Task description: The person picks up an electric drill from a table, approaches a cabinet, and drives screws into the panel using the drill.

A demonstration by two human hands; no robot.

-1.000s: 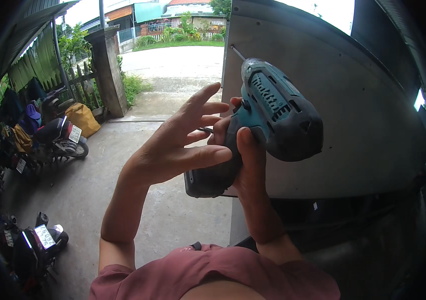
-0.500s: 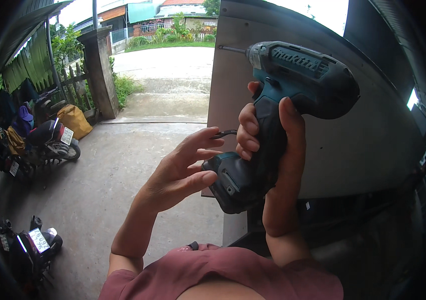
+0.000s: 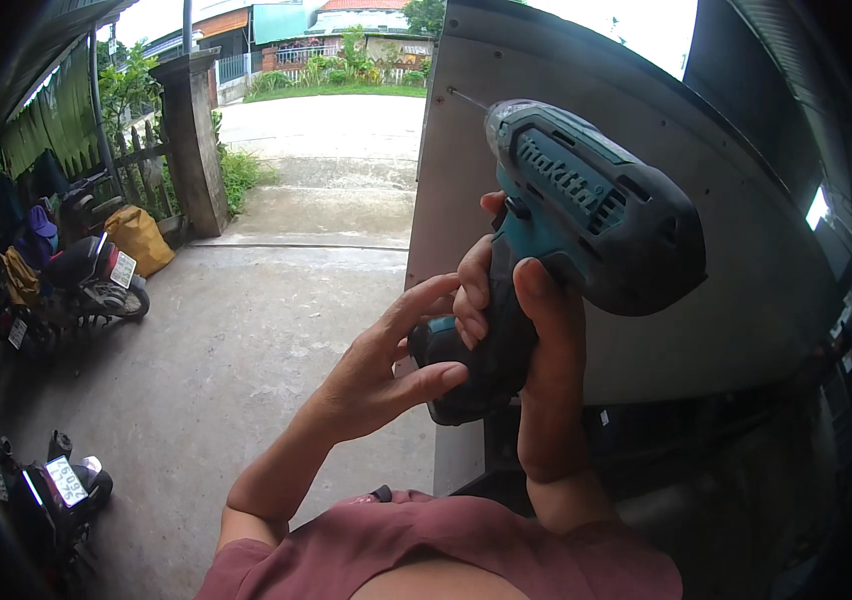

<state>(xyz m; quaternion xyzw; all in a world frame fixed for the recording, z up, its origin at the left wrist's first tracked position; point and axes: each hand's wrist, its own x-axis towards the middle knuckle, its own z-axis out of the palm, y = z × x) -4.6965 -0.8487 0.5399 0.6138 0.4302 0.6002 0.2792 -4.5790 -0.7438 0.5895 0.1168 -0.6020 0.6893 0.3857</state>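
A teal-and-black cordless impact driver point(image 3: 586, 200) is held up in front of me, tilted, with its long thin bit point(image 3: 470, 98) pointing up and left. The bit's tip meets a screw head near the left edge of a large grey panel point(image 3: 646, 340), as far as I can tell. My right hand point(image 3: 536, 310) wraps round the driver's grip, its forefinger by the trigger. My left hand point(image 3: 386, 365) cups the battery base point(image 3: 471, 385), thumb lying over the near side and fingers on the far side, partly hidden; its forefinger reaches my right fingers.
Several more screws point(image 3: 497, 54) dot the panel's upper edge. Parked motorbikes point(image 3: 96, 270) line the left, beside a yellow sack point(image 3: 141, 240) and a concrete post point(image 3: 194, 150). Concrete floor point(image 3: 216, 340) runs out to a road. Dark clutter lies below the panel.
The driver's body has swung lower and turned, and its tip has come to the panel's screw. My left hand has moved right and closed in round the battery base.
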